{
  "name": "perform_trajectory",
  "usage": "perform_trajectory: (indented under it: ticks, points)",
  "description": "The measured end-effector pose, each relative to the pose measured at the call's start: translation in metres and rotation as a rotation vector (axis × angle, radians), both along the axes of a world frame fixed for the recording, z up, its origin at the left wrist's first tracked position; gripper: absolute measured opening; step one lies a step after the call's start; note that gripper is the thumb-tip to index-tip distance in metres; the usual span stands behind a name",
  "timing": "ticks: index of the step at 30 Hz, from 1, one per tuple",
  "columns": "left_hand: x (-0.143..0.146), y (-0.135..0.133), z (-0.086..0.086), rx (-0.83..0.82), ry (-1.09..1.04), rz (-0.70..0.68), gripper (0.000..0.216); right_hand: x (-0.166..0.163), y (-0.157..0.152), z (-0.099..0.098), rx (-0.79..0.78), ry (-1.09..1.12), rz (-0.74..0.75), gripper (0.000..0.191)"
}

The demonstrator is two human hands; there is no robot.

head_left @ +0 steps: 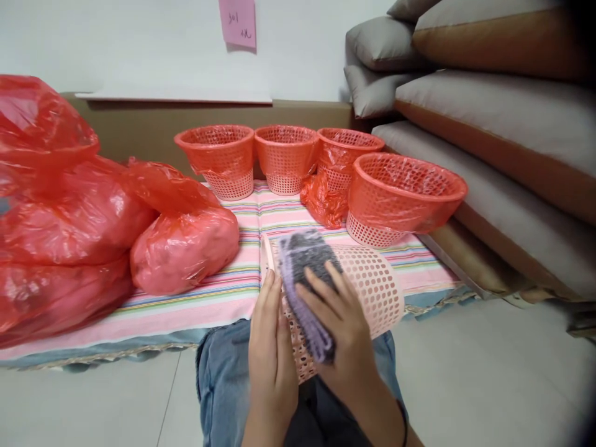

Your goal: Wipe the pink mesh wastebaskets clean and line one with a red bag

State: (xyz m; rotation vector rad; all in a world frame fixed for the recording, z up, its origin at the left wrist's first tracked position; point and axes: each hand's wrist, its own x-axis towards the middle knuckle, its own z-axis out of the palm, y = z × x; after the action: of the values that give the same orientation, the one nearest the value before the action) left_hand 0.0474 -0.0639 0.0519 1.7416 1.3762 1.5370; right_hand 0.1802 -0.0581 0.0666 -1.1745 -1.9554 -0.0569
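A pale pink perforated plastic basket (377, 279) lies on its side across my lap, its rim facing left. My left hand (272, 354) steadies it at the rim, with long straight fingers along the edge and the thumb nearer the basket's wall. A folded grey cloth (310, 257) with lilac edges is pressed against the basket's side. My right hand (342, 329) holds that cloth from the right, fingers spread over it; the palm side is hidden.
Several baskets lined with red plastic bags, one a near basket (372, 233), stand on a striped cloth (254, 292). A crumpled red bag (328, 202) lies among them. Filled red bags (186, 245) are piled at left. Grey-brown cushions (493, 118) are stacked at right.
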Motion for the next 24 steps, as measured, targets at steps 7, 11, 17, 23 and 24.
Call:
perform_trajectory:
  ticks: [7, 11, 17, 23, 24]
  points:
    - [-0.003, -0.003, -0.008, -0.008, -0.002, 0.000, 0.049, 0.027, 0.007, -0.004, -0.055, 0.058, -0.044, 0.055]
    - [-0.001, -0.006, -0.007, -0.009, -0.010, -0.008, 0.049, 0.091, 0.025, -0.030, -0.035, 0.115, -0.327, 0.044]
    - [0.002, -0.020, -0.016, -0.015, -0.017, 0.011, 0.054, 0.087, 0.029, -0.031, -0.030, 0.161, -0.390, 0.041]
    - [0.005, -0.051, -0.039, -0.161, -0.173, 0.047, 0.049, -0.008, 0.000, 0.007, -0.062, 0.056, -0.029, 0.053]
    - [0.005, -0.055, -0.042, -0.181, -0.194, 0.052, 0.047, -0.016, -0.002, 0.010, -0.064, 0.049, 0.005, 0.054]
